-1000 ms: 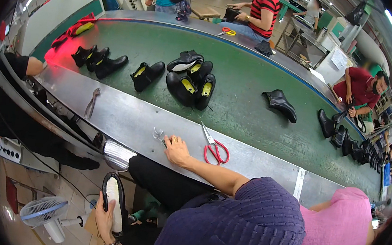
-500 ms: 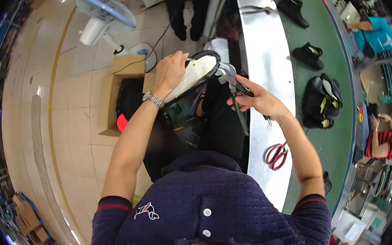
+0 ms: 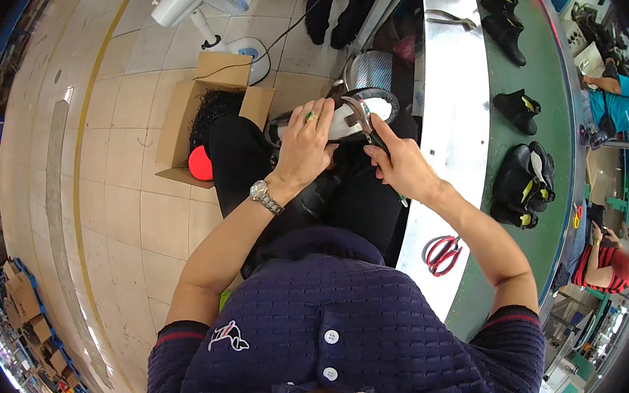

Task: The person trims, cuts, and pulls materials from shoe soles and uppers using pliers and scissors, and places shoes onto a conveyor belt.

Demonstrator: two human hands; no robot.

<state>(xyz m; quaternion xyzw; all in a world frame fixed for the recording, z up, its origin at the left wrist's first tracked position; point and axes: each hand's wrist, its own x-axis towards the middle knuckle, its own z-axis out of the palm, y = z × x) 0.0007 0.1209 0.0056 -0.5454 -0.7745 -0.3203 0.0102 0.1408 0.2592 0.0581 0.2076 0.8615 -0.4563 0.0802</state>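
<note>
Upturned shoe slants lower-left to upper-right, my left grip clasping it, my right grip, closed round pincers, just to its right.

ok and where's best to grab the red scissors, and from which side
Probably take the scissors by the red loops, from above and the person's side. They lie flat on the bench with the loops nearest the person; the blades, hard to make out, seem to point away. The right hand holds pliers.
</note>
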